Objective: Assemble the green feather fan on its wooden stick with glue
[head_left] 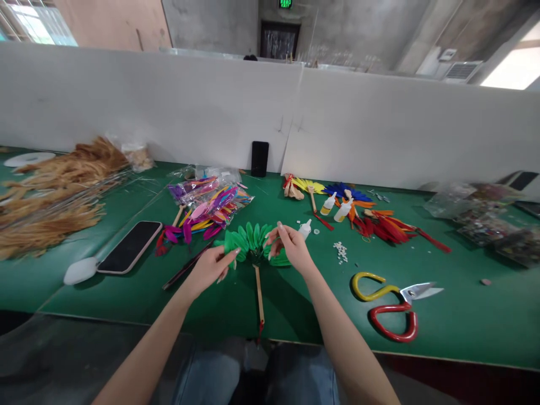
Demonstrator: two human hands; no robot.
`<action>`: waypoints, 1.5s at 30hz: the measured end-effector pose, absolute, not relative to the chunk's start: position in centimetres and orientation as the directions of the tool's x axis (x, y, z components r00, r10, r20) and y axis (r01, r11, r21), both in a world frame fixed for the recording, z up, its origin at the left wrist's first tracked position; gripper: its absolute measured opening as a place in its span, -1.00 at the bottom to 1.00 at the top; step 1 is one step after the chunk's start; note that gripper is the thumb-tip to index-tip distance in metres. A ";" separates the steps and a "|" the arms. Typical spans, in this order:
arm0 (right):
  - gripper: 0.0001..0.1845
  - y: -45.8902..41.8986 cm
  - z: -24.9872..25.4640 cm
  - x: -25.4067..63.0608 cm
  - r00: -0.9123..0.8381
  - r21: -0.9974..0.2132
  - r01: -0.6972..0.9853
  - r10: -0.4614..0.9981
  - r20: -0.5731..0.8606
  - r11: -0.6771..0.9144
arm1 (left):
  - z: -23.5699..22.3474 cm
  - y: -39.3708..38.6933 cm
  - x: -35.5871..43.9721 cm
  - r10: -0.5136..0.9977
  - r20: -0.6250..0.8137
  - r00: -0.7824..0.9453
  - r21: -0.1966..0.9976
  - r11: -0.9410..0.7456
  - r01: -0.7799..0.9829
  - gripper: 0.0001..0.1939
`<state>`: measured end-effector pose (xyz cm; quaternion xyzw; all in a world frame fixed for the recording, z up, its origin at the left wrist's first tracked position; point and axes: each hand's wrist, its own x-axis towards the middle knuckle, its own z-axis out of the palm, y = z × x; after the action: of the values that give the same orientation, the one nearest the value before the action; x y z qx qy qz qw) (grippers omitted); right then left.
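Note:
A green feather fan [252,236] lies spread in front of me, its thin wooden handle [259,295] pointing toward me with a red tassel at the end. My left hand [213,266] is closed at the fan's left edge, the fingertips on its outer feathers. At the right side of the fan, my right hand [290,247] has its fingers curled toward the thumb over the feathers. Whatever the right fingertips hold, if anything, is too small to make out. Just behind that hand stands a small white glue bottle [305,229].
Scissors [399,301] lie at the right, near white beads [340,252]. Two glue bottles [343,210] stand before colored feather fans [386,226]. Leftward are bagged feathers [215,205], a phone [130,247] and tan fiber bundles [63,191]. Another phone [259,159] leans on the white partition [169,107].

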<state>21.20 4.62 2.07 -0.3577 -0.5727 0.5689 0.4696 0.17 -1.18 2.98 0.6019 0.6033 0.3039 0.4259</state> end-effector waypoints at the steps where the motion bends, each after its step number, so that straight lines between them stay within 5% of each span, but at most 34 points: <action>1: -0.54 4.6 2.0 21.3 -0.301 -0.989 -0.110 0.945 0.131 0.102 | 2.6 -1.9 -0.2 0.979 -0.171 0.113 0.848 0.088 0.523 -0.57; 5: -0.59 3.7 1.5 22.1 -0.318 -0.995 -0.024 0.943 0.101 0.098 | 1.2 -3.4 -2.3 0.976 -0.189 0.112 0.655 0.041 0.754 -0.55; 9: -0.63 1.7 1.2 22.9 -0.317 -0.997 0.036 0.947 0.051 0.066 | 1.5 -4.4 -3.7 0.995 -0.079 -0.067 0.395 0.093 0.914 -0.62; 11: -0.65 0.6 1.1 23.3 -0.279 -0.999 0.013 0.959 0.046 0.051 | 2.4 -4.9 -3.4 0.990 -0.024 -0.141 0.365 0.140 0.921 -0.64; 17: -0.55 -2.2 0.8 25.1 -0.200 -0.994 -0.105 0.978 0.064 0.044 | 4.3 -2.2 2.4 0.967 0.102 0.232 0.692 -0.237 0.682 -0.69; 22: -0.55 -3.7 0.0 27.7 -0.118 -0.992 -0.116 0.993 -0.026 -0.040 | 3.6 3.7 10.5 0.909 0.389 0.151 0.547 -0.360 0.756 -0.61; 27: -0.61 -5.0 -0.4 30.2 -0.114 -0.995 -0.081 0.993 -0.040 -0.049 | 1.6 7.5 16.4 0.956 0.200 0.215 0.491 -0.288 0.822 -0.33; 34: -0.62 -6.1 0.0 30.6 -0.099 -0.998 -0.043 0.994 -0.044 -0.048 | 0.5 9.0 18.2 0.959 0.232 0.160 0.592 -0.270 0.759 -0.70; 45: -0.47 -4.3 0.8 29.4 -0.070 -0.988 -0.152 0.997 0.014 0.003 | 7.2 3.1 11.5 0.935 0.215 0.281 0.846 -0.322 0.425 -0.64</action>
<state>29.40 -4.30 0.85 -0.4401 -0.4800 0.5521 0.5207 11.46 3.10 7.22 0.7230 0.4705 0.3719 0.3429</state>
